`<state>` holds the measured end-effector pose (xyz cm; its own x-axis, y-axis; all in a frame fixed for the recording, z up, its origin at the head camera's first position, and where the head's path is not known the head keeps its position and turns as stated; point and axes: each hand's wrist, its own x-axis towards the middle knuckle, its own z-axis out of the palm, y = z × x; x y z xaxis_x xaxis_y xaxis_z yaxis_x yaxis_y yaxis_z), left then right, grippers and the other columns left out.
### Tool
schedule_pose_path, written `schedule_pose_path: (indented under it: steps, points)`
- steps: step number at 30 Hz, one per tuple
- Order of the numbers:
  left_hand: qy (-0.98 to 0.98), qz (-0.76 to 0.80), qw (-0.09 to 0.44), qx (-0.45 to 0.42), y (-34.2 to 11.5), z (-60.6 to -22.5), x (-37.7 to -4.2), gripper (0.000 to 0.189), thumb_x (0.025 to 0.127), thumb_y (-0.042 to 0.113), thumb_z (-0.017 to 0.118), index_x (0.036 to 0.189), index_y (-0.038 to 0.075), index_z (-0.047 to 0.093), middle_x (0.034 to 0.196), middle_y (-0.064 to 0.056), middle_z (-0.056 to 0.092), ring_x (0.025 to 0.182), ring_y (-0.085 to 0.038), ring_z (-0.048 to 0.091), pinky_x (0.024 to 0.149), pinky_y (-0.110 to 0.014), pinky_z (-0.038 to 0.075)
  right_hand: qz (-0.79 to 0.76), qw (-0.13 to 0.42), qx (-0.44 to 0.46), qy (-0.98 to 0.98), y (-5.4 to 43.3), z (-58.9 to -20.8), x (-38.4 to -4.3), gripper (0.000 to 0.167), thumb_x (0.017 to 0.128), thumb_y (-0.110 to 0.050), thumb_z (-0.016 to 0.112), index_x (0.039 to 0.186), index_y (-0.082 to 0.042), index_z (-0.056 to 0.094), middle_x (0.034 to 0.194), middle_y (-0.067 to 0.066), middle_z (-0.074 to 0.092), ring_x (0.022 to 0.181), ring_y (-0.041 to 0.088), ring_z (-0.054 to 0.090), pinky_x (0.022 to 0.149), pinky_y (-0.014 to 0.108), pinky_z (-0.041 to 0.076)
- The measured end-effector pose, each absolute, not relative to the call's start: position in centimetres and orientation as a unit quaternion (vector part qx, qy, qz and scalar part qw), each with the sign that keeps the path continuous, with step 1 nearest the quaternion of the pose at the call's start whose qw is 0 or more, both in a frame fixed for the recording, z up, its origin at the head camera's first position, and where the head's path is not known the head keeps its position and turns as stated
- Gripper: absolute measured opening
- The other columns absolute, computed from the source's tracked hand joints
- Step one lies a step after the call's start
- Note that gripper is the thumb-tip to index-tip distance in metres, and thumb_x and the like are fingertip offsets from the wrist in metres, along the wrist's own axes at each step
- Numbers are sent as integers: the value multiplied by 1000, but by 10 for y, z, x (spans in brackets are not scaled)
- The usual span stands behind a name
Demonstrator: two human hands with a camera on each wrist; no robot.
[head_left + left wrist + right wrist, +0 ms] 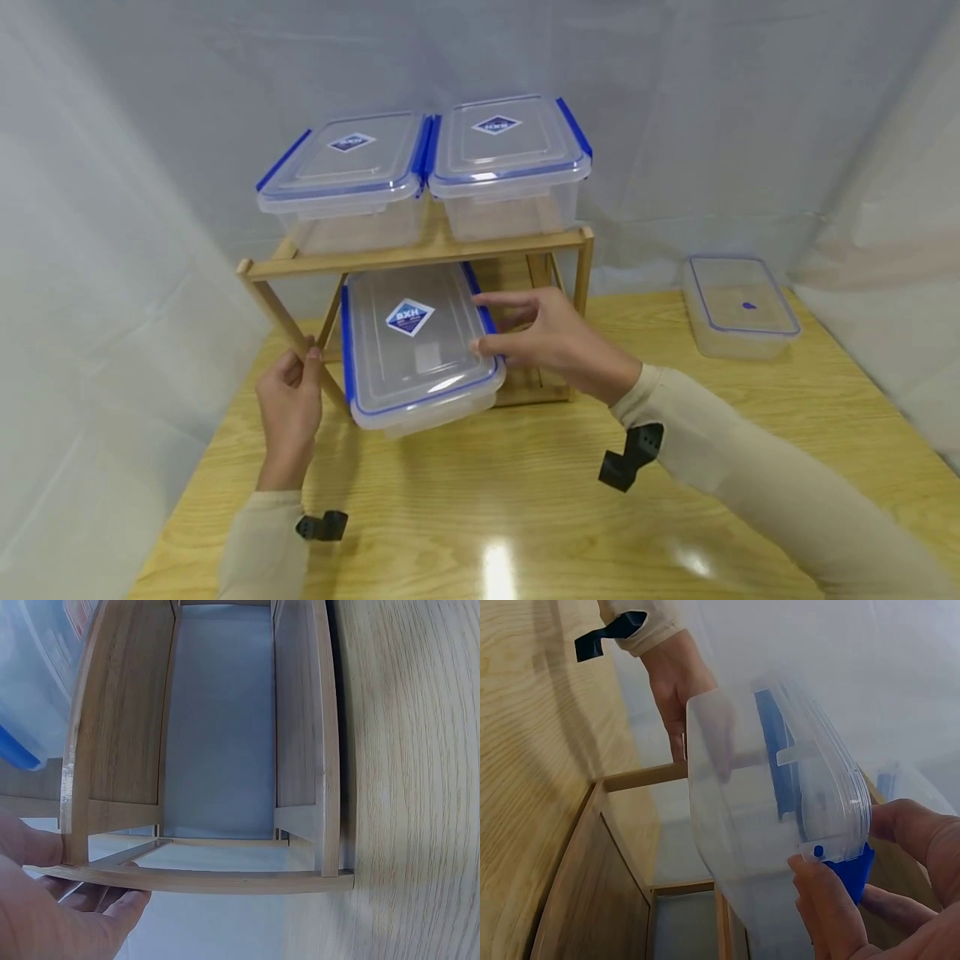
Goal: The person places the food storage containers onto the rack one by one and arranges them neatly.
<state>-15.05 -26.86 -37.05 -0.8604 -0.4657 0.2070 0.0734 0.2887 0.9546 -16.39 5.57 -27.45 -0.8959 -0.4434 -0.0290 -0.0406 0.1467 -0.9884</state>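
Note:
My right hand holds a clear plastic food container by its right edge, along a blue latch. The container has a lid with a blue rim and a diamond "BXH" label, and it sits tilted, partly inside the lower opening of a wooden two-tier rack. In the right wrist view, my fingers and thumb grip the container near a blue latch. My left hand pinches the rack's front left leg; the left wrist view shows fingers around the wooden bar.
Two similar lidded containers, a left one and a right one, stand side by side on the rack's top shelf. Another clear container stands at the right on the wooden table. A pale sheet hangs behind.

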Motion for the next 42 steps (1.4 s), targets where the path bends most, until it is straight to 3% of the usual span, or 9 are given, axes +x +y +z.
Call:
schedule_pose_path:
  steps: [7,14,21,27,32,38,42]
  points:
    - [-774,-575,233,126,-268,-371,-150,39,107,19,54,139,-2,59,134,-20,62,127,-32,58,107,-35,49,-642,149,-161,735,44,-276,-172,60,86,-11,83,141,-12,61,109,20,68,87,29,72,78,40,64]
    - [-773,-577,232,126,-267,-370,-150,39,107,20,53,139,-2,58,132,-23,63,127,-33,59,106,-35,50,-650,145,-163,727,37,-275,-177,52,89,-12,80,138,-9,63,110,13,73,96,26,72,82,37,63]
    - [-769,-580,236,126,-268,-371,-150,38,107,19,54,138,-1,60,131,-22,64,125,-31,60,105,-34,51,-640,145,-168,736,32,-273,-181,48,93,-17,77,138,-7,63,110,10,72,95,25,71,84,39,62]
    - [-770,-580,240,118,-267,-371,-149,37,106,19,54,137,-2,61,130,-22,64,124,-32,60,105,-36,51,-604,140,-183,763,31,-274,-180,70,85,-30,86,146,-12,56,111,10,70,83,27,73,80,39,63]
    - [-773,-577,235,116,-268,-371,-149,38,107,21,53,138,-1,60,132,-22,63,126,-32,59,106,-41,50,-551,116,-199,802,28,-274,-180,96,68,-32,97,150,-13,51,117,7,68,92,18,68,84,32,60]
    - [-774,-572,238,127,-267,-371,-150,37,107,20,54,135,-2,62,132,-20,64,121,-27,63,102,-31,52,-535,68,-205,817,20,-282,-177,94,70,-34,96,149,-10,51,89,5,63,59,13,52,56,25,51]
    - [-774,-571,239,131,-267,-371,-151,35,106,19,54,134,-1,63,131,-21,65,119,-24,64,100,-26,53,-561,18,-206,801,13,-293,-177,85,73,-33,94,144,-6,55,93,5,65,67,14,61,58,27,56]
